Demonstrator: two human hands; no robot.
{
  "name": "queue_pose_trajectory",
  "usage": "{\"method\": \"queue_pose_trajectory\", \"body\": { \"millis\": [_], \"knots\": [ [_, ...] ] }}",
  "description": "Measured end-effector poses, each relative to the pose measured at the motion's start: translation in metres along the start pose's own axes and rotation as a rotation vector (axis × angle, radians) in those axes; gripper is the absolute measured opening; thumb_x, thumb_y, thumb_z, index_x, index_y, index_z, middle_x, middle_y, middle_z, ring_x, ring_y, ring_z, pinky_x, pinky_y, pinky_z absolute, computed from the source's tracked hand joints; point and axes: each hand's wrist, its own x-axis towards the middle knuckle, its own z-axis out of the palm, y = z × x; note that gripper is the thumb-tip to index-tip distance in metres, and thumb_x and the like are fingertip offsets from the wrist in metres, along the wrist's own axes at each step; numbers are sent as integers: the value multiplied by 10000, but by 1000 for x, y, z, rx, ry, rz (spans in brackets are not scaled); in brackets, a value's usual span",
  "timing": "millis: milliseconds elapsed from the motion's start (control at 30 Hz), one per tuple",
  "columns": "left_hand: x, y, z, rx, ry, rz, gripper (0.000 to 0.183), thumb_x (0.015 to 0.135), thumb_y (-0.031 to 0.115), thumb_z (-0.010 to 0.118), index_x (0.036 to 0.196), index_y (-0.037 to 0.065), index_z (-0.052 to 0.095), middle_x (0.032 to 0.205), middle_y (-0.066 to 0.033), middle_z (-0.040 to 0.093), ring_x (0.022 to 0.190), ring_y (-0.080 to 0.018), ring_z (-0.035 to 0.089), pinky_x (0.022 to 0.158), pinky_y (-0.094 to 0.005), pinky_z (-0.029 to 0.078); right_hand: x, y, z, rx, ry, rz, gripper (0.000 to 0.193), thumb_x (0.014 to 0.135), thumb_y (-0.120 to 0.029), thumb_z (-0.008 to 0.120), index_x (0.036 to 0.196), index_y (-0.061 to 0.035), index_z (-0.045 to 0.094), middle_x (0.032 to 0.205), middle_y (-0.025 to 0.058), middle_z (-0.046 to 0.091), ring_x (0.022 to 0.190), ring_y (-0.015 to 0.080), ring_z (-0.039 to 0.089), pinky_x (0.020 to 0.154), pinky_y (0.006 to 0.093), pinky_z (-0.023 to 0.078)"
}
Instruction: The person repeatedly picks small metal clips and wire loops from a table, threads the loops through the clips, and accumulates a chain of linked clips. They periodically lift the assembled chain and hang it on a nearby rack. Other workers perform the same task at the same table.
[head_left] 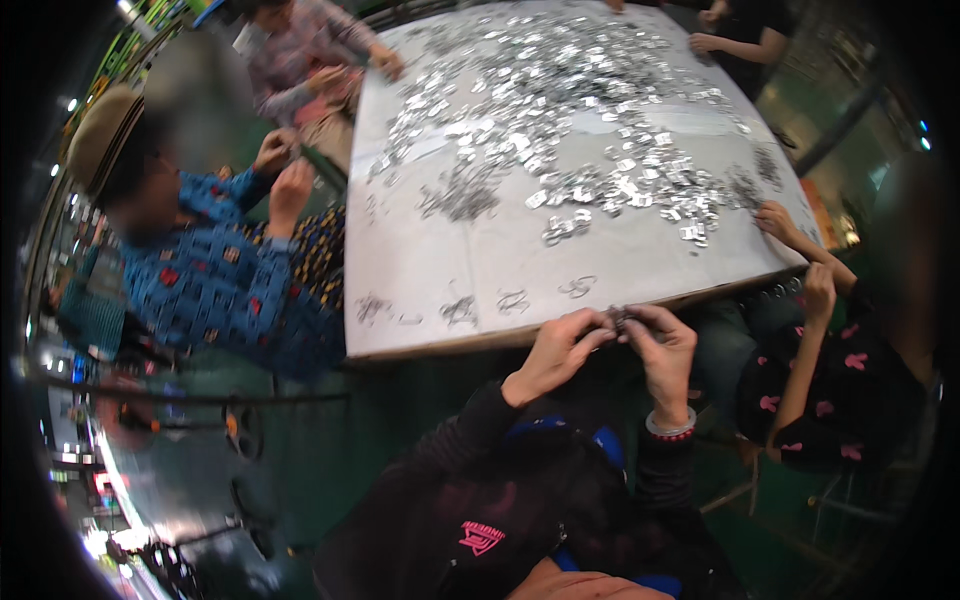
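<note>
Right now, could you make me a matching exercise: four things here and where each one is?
1. scattered shiny silver metal pieces
2. row of small dark wiry clusters
3. round pale bangle
4. tan cap with dark stripes

A. near edge of the white tabletop
B. co-worker's head, at the left
C. centre and far part of the tabletop
D. wrist of the wearer's right hand

1-C, 2-A, 3-D, 4-B
</note>
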Motion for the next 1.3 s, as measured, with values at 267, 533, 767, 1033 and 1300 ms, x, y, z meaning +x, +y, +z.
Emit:
{"method": "queue_pose_trajectory", "body": {
  "millis": [267, 533, 767, 1033, 1300],
  "knots": [
    [-12, -5, -2, -38, -19, 64, 131, 897, 82, 633, 991, -8, 621, 856, -69, 652, 780, -120, 610, 690, -271, 493, -6, 18, 6, 172, 98, -16, 148, 827, 101, 638, 974, 84, 644, 874, 134, 676, 680, 141, 612, 633, 238, 504],
    [58, -52, -110, 564, 396, 83, 255, 847, 206, 680, 1018, 23, 638, 1059, -110, 653, 904, -302, 630, 740, -388, 500, -6, 19, 1, 220, 59, 33, 137, 794, 147, 611, 907, 78, 648, 830, 120, 620, 661, 178, 600, 567, 268, 503],
    [136, -128, -202, 1246, 500, -56, 158, 805, 153, 645, 891, 21, 634, 799, -176, 648, 759, -375, 637, 695, -460, 521, -6, 12, -7, 175, 52, 16, 120, 789, 135, 625, 895, 81, 642, 845, 127, 602, 629, 180, 593, 548, 263, 510],
    [136, -90, -214, 972, 465, -3, 135, 785, 133, 609, 846, 23, 660, 786, -193, 640, 769, -385, 640, 696, -463, 510, -14, 8, -15, 159, 45, -4, 125, 784, 131, 635, 893, 72, 651, 823, 113, 604, 624, 162, 582, 548, 256, 501],
    [122, -52, -196, 948, 467, 58, 170, 763, 187, 647, 825, 32, 675, 886, -187, 613, 868, -339, 605, 779, -418, 491, -25, 6, -12, 165, 29, -19, 128, 799, 128, 625, 911, 71, 648, 846, 116, 604, 635, 163, 581, 557, 247, 488]
  ]
}}
